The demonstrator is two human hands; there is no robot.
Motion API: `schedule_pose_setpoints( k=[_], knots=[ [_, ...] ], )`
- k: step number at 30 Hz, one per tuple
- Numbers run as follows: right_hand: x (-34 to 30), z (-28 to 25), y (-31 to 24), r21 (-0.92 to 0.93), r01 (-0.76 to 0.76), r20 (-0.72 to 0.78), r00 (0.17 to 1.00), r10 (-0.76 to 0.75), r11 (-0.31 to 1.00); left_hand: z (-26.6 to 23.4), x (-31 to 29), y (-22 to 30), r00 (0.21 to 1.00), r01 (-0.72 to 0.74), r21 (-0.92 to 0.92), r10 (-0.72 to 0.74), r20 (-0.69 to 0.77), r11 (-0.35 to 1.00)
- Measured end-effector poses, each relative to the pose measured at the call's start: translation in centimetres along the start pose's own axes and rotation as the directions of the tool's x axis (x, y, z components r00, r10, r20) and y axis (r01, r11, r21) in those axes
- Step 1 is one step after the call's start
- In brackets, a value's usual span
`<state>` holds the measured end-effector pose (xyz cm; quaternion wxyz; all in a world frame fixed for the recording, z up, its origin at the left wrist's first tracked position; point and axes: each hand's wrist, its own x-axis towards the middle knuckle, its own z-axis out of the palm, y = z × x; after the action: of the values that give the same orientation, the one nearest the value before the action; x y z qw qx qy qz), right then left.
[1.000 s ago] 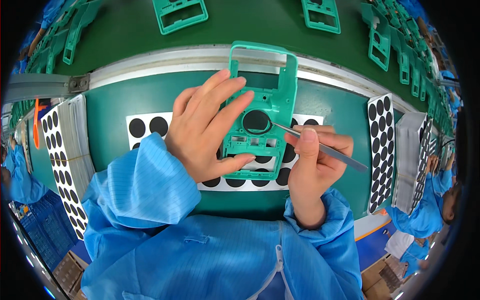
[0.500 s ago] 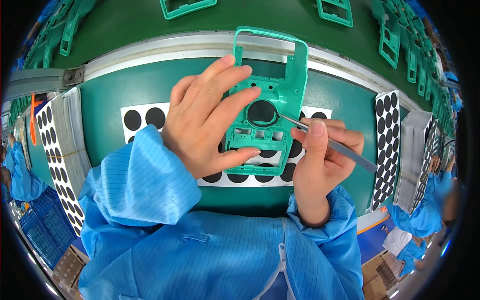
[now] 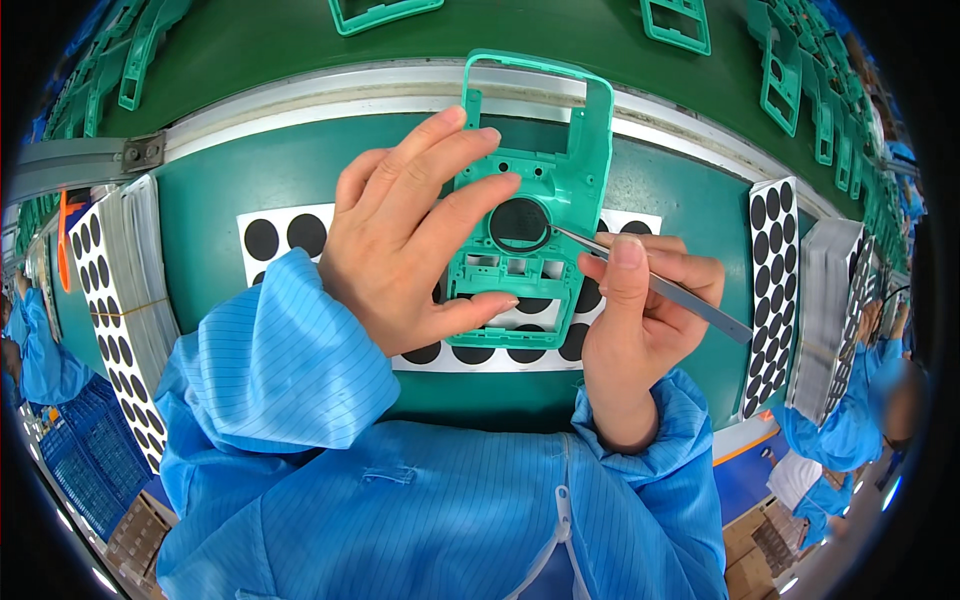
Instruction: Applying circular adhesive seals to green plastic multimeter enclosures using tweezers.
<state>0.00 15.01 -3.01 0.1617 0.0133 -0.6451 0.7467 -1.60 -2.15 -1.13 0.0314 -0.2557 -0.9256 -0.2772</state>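
My left hand [image 3: 410, 230] grips a teal plastic housing frame [image 3: 560, 170], fingers across its left side and thumb under its lower edge. A black round pad [image 3: 519, 223] sits in the frame's circular recess. My right hand [image 3: 640, 310] pinches metal tweezers [image 3: 660, 288], whose tip touches the right rim of that black pad. The frame is held above a white sheet of black round stickers [image 3: 290, 235] lying on the green work surface [image 3: 215, 190].
Stacks of white sheets with black dots stand at the left [image 3: 110, 300] and at the right [image 3: 775, 290]. More teal frames [image 3: 385, 12] ride on the green conveyor beyond a metal rail [image 3: 300, 100]. Other workers in blue coats are at the right edge [image 3: 850, 410].
The frame has been lifted a little farther from me and held steadier; the tweezers' tip has stayed at the black pad's right rim, and the view has shifted slightly.
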Motion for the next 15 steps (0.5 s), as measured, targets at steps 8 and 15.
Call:
schedule_pose_setpoints(
  k=[8,15],
  knots=[
    [0.01,-0.09,-0.04,-0.026,0.012,0.026,1.000,-0.011,1.000,0.12,0.03,0.06,1.000,0.000,-0.016,0.000,-0.021,1.000],
    [-0.01,-0.33,0.06,-0.134,0.027,0.068,0.998,-0.018,0.991,0.18,-0.02,-0.05,0.999,-0.035,-0.008,0.035,-0.035,0.999]
  ],
)
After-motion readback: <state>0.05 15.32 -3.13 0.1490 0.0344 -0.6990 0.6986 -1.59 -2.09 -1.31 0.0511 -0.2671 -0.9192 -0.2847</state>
